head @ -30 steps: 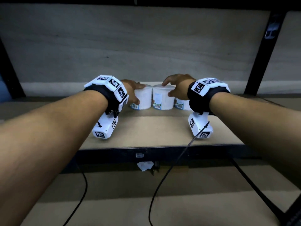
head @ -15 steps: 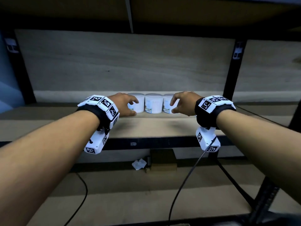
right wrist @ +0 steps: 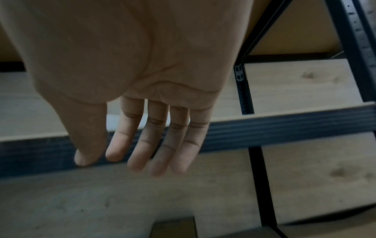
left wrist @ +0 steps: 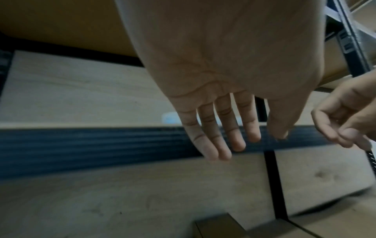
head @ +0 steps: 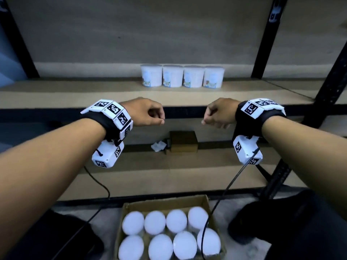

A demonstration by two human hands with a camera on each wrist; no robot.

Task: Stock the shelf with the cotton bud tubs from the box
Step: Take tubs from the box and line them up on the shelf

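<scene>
Several white cotton bud tubs [head: 172, 76] stand in a tight row at the back of the wooden shelf [head: 75, 94]. An open cardboard box [head: 165, 200] on the floor below me holds several more white-lidded tubs [head: 155, 222]. My left hand [head: 160, 119] and right hand [head: 205, 120] hang in front of the shelf's black front edge, well short of the row. Both are empty, with the fingers loosely curled. In the wrist views the left hand [left wrist: 234, 145] and the right hand [right wrist: 142, 161] show relaxed fingers holding nothing.
A small brown box [head: 183, 141] and a crumpled white paper [head: 158, 146] lie on the lower shelf. Black metal uprights [head: 266, 34] frame the bay. Black cables [head: 231, 184] trail from both wrists down across the cardboard box.
Both hands have let go of the tubs on the shelf and drawn back toward me, past the shelf's front edge. The view has tilted down, and the box has come into sight.
</scene>
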